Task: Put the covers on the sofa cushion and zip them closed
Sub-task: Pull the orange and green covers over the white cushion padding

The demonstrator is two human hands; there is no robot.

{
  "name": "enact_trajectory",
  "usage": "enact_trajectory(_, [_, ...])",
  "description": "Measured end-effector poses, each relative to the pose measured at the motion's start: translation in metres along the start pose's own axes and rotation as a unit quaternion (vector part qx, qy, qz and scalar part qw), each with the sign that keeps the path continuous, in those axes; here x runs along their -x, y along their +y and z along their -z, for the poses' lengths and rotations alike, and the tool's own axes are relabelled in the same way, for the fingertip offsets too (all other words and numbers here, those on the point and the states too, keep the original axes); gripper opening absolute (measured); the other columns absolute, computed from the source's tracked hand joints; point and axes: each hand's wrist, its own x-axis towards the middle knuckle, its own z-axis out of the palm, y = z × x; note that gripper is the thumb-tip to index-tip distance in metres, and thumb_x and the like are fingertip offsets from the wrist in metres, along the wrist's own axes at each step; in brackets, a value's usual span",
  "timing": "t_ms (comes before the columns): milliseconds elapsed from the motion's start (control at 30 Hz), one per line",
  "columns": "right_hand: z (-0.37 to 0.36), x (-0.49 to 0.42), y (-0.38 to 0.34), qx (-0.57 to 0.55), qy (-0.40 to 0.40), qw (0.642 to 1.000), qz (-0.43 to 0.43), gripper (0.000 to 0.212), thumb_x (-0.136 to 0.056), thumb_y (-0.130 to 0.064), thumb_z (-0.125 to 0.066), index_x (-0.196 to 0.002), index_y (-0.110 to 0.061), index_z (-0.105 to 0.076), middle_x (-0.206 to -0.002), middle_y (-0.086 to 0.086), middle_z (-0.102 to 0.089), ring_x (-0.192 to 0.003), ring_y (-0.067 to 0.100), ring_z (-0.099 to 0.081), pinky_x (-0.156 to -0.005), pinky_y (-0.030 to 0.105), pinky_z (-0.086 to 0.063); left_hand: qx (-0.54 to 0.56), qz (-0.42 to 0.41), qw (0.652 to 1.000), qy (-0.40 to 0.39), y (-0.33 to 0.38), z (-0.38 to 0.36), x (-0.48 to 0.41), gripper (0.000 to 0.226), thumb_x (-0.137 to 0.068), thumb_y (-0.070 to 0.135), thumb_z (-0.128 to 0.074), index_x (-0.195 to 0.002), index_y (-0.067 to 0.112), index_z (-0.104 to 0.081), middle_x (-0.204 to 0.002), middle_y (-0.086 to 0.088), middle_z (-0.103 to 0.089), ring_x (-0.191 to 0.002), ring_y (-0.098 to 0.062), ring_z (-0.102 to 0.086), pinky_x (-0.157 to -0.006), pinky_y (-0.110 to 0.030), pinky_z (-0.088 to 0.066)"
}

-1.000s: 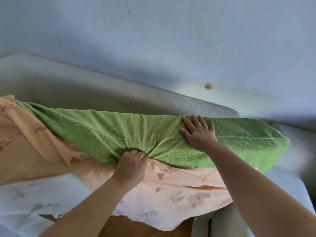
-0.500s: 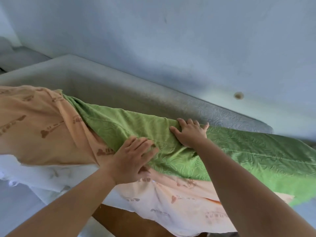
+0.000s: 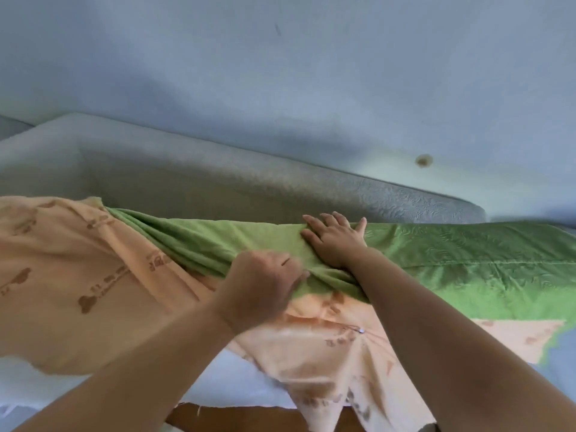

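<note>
A long sofa cushion in a peach inner casing [image 3: 71,275] lies across the view. A green textured cover [image 3: 452,260] sheathes its right part and is bunched in folds near the middle. My left hand [image 3: 261,285] grips the bunched lower edge of the green cover, fingers curled into the fabric. My right hand [image 3: 335,241] lies flat on top of the green cover with straight, spread fingers, just right of the bunched folds. A small metal zipper pull [image 3: 361,331] shows on the peach casing below my hands.
The grey sofa backrest [image 3: 218,182] runs behind the cushion, with a pale blue wall [image 3: 280,73] above it. A white sheet [image 3: 237,381] lies under the cushion's front edge, and brown wood [image 3: 249,419] shows at the bottom.
My left hand went from lying open on the fabric to gripping the green cover's bunched edge. My right hand stays pressed flat on the cover. More peach casing shows at left.
</note>
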Motion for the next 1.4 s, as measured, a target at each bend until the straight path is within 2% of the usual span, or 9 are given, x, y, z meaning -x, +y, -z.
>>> enact_trajectory(267, [-0.004, -0.003, -0.005, 0.014, 0.009, 0.998, -0.057, 0.056, -0.094, -0.058, -0.017, -0.146, -0.038, -0.015, -0.151, 0.002, -0.027, -0.141, 0.025, -0.018, -0.112, 0.059, 0.002, -0.049, -0.032, 0.987, -0.148, -0.018, -0.045, 0.044, 0.037, -0.042, 0.029, -0.09, -0.049, 0.019, -0.055, -0.043, 0.002, -0.048, -0.033, -0.015, -0.047, -0.038, -0.013, -0.027])
enact_trajectory(500, [0.0, -0.013, -0.007, 0.02, 0.01, 0.998, -0.065, 0.055, -0.093, -0.06, -0.018, -0.142, -0.038, -0.025, -0.145, 0.003, -0.036, -0.136, 0.027, -0.027, -0.113, 0.058, -0.002, 0.118, 0.189, 0.972, -0.07, -0.022, -0.02, 0.116, 0.039, -0.079, 0.044, -0.046, -0.05, 0.018, -0.047, -0.045, 0.004, -0.047, -0.041, -0.014, -0.049, -0.039, -0.022, -0.035])
enact_trajectory(567, [0.001, -0.016, -0.01, 0.028, 0.004, 0.997, -0.073, 0.056, -0.092, -0.06, -0.018, -0.14, -0.035, -0.03, -0.145, 0.003, -0.037, -0.136, 0.028, -0.028, -0.112, 0.06, -0.003, 0.174, 0.41, 0.868, -0.22, -0.022, -0.015, 0.136, 0.063, -0.077, 0.065, -0.033, -0.047, 0.012, -0.047, -0.042, -0.003, -0.048, -0.041, -0.014, -0.049, -0.045, -0.023, -0.037])
enact_trajectory(633, [0.004, -0.019, -0.018, 0.036, 0.007, 0.995, -0.089, 0.061, -0.09, -0.065, -0.02, -0.136, -0.029, -0.037, -0.143, 0.005, -0.039, -0.135, 0.029, -0.029, -0.111, 0.061, -0.005, 0.269, 0.615, 0.665, -0.328, -0.029, -0.016, 0.147, 0.08, -0.073, 0.083, -0.031, -0.06, 0.008, -0.057, -0.052, -0.003, -0.058, -0.049, -0.014, -0.054, -0.049, -0.029, -0.043])
enact_trajectory(733, [0.004, -0.023, -0.041, 0.04, 0.021, 0.997, -0.07, 0.074, -0.083, -0.073, -0.023, -0.137, -0.024, -0.036, -0.141, 0.008, -0.041, -0.134, 0.029, -0.031, -0.112, 0.059, -0.01, 0.449, 0.763, 0.397, -0.242, -0.038, -0.01, 0.151, 0.083, -0.045, 0.093, -0.045, -0.079, 0.017, -0.051, -0.079, 0.0, -0.054, -0.071, -0.012, -0.053, -0.059, -0.026, -0.041])
enact_trajectory(800, [0.0, -0.025, -0.057, 0.047, 0.025, 0.998, -0.031, 0.077, -0.082, -0.075, -0.023, -0.144, -0.03, -0.024, -0.143, 0.011, -0.038, -0.135, 0.03, -0.028, -0.112, 0.057, -0.011, 0.531, 0.778, 0.311, -0.126, -0.042, -0.011, 0.155, 0.089, -0.064, 0.083, -0.049, -0.111, 0.007, -0.054, -0.117, -0.011, -0.056, -0.111, -0.02, -0.054, -0.093, -0.034, -0.04])
enact_trajectory(1000, [-0.005, -0.022, -0.065, 0.05, 0.014, 0.998, -0.021, 0.082, -0.077, -0.079, -0.021, -0.146, -0.037, -0.011, -0.145, 0.015, -0.032, -0.137, 0.03, -0.023, -0.112, 0.058, -0.009, 0.683, 0.652, 0.282, 0.17, -0.042, 0.008, 0.124, 0.063, -0.081, 0.043, -0.054, -0.138, 0.02, -0.042, -0.14, -0.006, -0.047, -0.128, -0.027, -0.045, -0.106, -0.041, -0.032])
enact_trajectory(1300, [-0.008, -0.007, -0.072, 0.042, 0.022, 0.999, -0.024, 0.086, -0.074, -0.081, -0.022, -0.147, -0.037, -0.006, -0.148, 0.013, -0.026, -0.139, 0.03, -0.018, -0.11, 0.063, -0.005, 0.707, 0.659, 0.231, 0.115, -0.035, 0.024, 0.049, 0.032, -0.077, 0.035, -0.067, -0.09, 0.006, -0.064, -0.078, -0.011, -0.067, -0.067, -0.028, -0.061, -0.05, -0.029, -0.049])
enact_trajectory(1400, [-0.01, 0.002, -0.073, 0.033, 0.016, 0.999, -0.017, 0.086, -0.074, -0.082, -0.02, -0.147, -0.038, -0.004, -0.151, 0.013, -0.021, -0.142, 0.029, -0.013, -0.109, 0.065, -0.002, 0.646, 0.719, 0.248, 0.066, -0.019, 0.021, 0.029, 0.022, -0.089, 0.02, -0.06, -0.098, 0.0, -0.065, -0.092, -0.018, -0.068, -0.079, -0.031, -0.065, -0.079, -0.042, -0.055])
